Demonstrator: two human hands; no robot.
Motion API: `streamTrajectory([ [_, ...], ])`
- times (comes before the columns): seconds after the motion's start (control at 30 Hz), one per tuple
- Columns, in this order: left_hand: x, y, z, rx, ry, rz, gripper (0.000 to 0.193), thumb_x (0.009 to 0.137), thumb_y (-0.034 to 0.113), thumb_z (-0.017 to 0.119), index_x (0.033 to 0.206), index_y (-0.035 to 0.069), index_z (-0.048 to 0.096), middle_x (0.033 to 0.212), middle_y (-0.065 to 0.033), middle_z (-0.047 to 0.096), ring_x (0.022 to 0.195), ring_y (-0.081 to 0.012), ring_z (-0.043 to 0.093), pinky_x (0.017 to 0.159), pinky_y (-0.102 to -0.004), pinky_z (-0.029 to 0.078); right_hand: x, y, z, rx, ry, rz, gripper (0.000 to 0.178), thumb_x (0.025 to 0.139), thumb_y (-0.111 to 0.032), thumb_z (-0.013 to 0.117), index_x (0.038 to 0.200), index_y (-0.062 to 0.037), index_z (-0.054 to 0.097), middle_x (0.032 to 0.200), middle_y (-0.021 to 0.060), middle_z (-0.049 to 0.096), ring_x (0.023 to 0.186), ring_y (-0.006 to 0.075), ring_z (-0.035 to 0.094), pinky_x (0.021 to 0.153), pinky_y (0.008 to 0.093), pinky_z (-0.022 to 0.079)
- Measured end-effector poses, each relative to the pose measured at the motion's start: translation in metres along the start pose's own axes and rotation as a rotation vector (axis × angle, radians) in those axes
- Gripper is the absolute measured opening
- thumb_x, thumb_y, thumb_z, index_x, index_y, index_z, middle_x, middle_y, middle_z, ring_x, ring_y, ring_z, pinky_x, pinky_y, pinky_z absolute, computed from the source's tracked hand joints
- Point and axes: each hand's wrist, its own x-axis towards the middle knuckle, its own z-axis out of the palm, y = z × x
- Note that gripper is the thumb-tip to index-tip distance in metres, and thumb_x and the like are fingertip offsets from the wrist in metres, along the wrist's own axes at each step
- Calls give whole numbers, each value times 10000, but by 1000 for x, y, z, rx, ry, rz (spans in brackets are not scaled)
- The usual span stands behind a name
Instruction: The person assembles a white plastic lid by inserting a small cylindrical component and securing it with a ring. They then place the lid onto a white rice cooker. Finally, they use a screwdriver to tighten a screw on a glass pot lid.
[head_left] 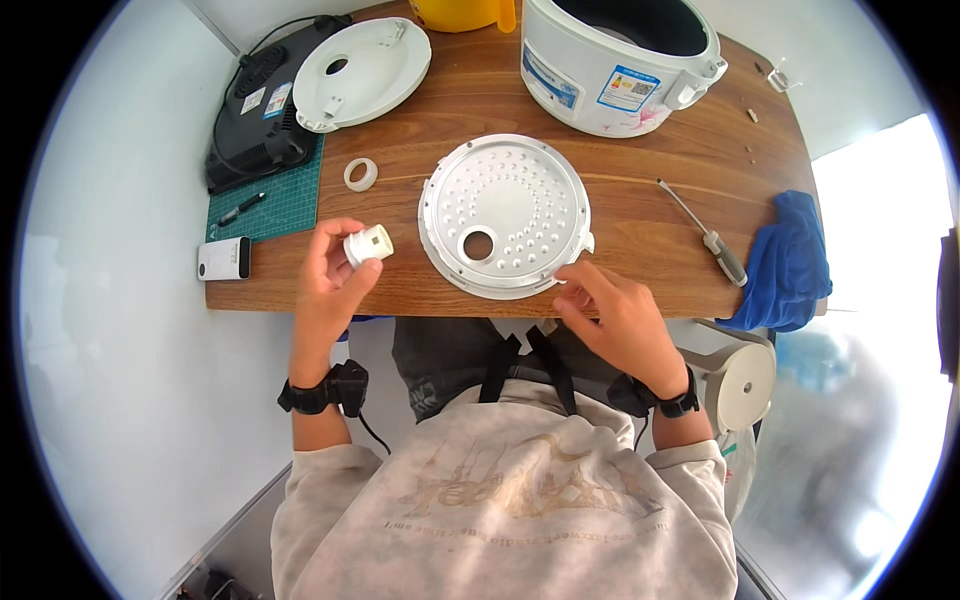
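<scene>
Left of centre in the frame, a small white cylindrical part [366, 246] is gripped by the left hand [330, 288], pinched between thumb and fingers around its side, so its squarish dark spot is left uncovered, maybe just to keep that face in sight. Around the middle, a dimpled silver disc [535, 205] is laid out on the wooden table [650, 190] close to the near edge, probably for easy reach. At its lower right rim the right hand [625, 315] is held with fingers loosely curled; tbh it can't be told whether the edge is pinched or barely touched. Up and left of the disc, a white ring [363, 187] is set down, likely so it's handy. Bulky stuff like the cooker body [590, 100] is parked at the top, presumably for elbow room.
</scene>
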Motion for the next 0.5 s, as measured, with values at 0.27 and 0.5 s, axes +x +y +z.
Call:
streamTrajectory([
  [0.27,-5,1,7,86,-35,-93,413,911,79,690,1278,53,503,1198,-73,583,1090,-144,587,942,-291,489,4,2,-3,-98,60,66,232,873,-131,697,1087,-83,621,861,84,667,732,270,674,627,375,529],
  [0.5,1,-12,6,26,-76,-174,396,933,104,685,1284,45,511,1188,-73,605,978,-115,621,850,-265,499,5,8,10,-219,2,-48,258,864,-153,707,1100,-96,621,892,93,631,767,295,652,618,409,522],
])
